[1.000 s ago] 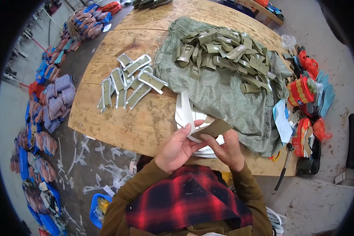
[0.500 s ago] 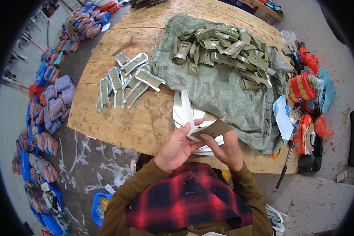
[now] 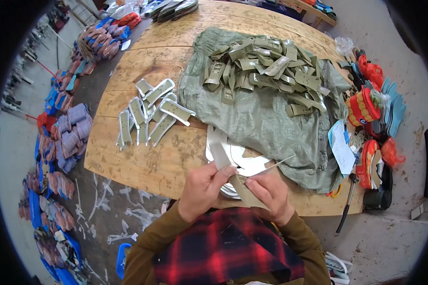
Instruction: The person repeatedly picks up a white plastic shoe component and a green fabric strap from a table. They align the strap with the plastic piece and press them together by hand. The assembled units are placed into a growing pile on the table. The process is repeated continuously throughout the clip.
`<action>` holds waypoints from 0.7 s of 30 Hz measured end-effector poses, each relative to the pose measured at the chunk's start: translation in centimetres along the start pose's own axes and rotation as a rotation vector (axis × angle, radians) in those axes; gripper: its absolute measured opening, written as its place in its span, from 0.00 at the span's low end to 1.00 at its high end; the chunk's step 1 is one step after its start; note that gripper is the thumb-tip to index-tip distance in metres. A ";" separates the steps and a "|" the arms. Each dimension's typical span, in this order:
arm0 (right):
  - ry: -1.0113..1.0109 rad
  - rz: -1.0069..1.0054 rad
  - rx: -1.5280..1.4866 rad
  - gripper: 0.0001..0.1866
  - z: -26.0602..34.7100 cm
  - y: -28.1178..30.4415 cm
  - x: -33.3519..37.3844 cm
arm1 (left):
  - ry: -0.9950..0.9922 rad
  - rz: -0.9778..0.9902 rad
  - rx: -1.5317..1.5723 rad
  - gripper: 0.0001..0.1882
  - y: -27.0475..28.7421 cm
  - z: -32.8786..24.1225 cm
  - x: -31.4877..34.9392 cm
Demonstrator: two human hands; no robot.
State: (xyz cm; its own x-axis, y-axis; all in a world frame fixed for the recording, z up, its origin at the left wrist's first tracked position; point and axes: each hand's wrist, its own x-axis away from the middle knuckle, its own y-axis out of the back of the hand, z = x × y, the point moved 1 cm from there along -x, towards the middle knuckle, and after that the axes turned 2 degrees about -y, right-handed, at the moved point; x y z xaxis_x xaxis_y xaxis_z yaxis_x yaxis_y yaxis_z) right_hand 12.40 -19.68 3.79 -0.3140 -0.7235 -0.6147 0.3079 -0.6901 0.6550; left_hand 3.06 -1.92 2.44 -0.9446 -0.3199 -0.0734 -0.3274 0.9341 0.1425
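Over the near edge of the table, my left hand (image 3: 202,190) pinches a flat olive-and-white strap-like piece (image 3: 246,194) between thumb and fingers. My right hand (image 3: 272,195) is closed on the same piece's right side. One pale end of it sticks up past my left thumb, while the olive end slants down between the hands. A thin pale edge runs up and right from my right fingers; whether it belongs to the same piece, I cannot tell. Beneath lie several white curved sheets (image 3: 252,164), partly hidden by my hands.
At left on the wooden table (image 3: 142,168) lies a small heap of olive pieces with white borders (image 3: 162,116). A larger olive heap (image 3: 266,66) rests on a green woven sack (image 3: 252,123). Along the right edge are a paper sheet (image 3: 341,146) and a black-handled tool (image 3: 347,204).
My left hand has turned from palm-up to a pinch on the piece. The piece has swung to slant down between my hands, and the view has shifted slightly.
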 end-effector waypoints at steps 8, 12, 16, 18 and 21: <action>-0.106 0.100 0.082 0.15 0.8 -0.1 -0.3 | -0.229 -0.073 -0.278 0.07 0.1 -3.4 0.1; -0.209 0.254 0.126 0.16 -1.1 -2.2 2.4 | -0.274 -0.132 -0.139 0.12 1.2 -6.2 0.9; -0.197 0.032 0.086 0.17 -0.6 -1.9 2.5 | -0.302 -0.293 0.031 0.16 2.4 -3.5 1.2; -0.211 0.015 0.151 0.17 -0.4 -0.4 1.1 | -0.231 -0.136 -0.033 0.15 1.3 -3.2 0.4; -0.170 0.021 0.154 0.18 -0.4 0.2 0.2 | -0.306 0.069 -0.158 0.21 0.2 -2.5 -0.3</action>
State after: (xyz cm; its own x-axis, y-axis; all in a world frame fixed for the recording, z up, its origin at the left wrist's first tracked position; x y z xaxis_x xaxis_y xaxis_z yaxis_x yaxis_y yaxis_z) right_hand 12.71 -19.99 3.62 -0.4601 -0.7157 -0.5255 0.1791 -0.6545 0.7345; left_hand 3.20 -2.01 4.91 -0.9217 -0.1723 -0.3475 -0.2855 0.9079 0.3070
